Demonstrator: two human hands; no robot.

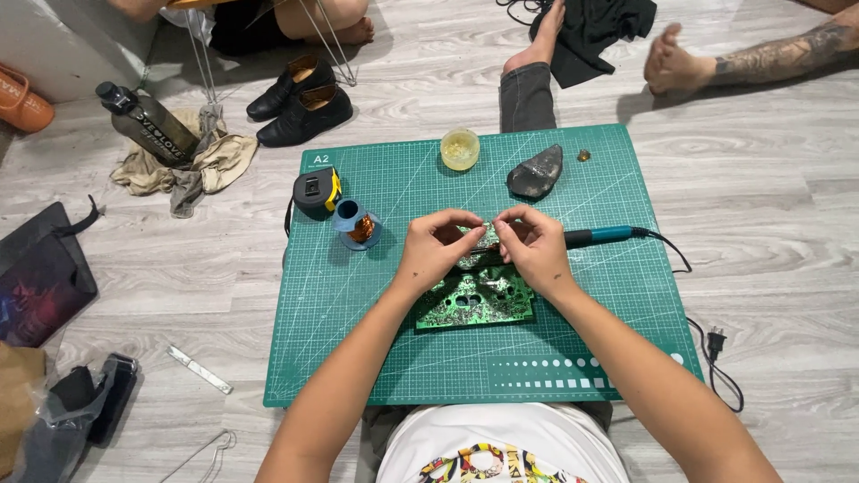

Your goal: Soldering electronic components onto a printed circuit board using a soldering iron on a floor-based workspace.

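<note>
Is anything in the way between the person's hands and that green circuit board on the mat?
Nothing visible. The left hand and right hand are already right over the circuit board, fingers pinching a small part above it. The soldering iron lies behind the right hand.

Cutting mat (376, 358): matt green rubbery sheet w/ fine white grid lines. Circuit board (474, 304): glossy green laminate w/ shiny silvery solder patches. Soldering iron (598, 236): smooth teal plastic handle, black rubbery cord. Stone (535, 172): rough, dull grey, slightly glinting. Small jar (460, 148): translucent yellowish plastic. Tape measure (317, 192): black & yellow plastic, semi-gloss. Shoes (301, 103): polished black leather. Floor (769, 206): pale grey wood-look planks, low sheen. Rag (192, 165): crumpled beige cloth.
</note>
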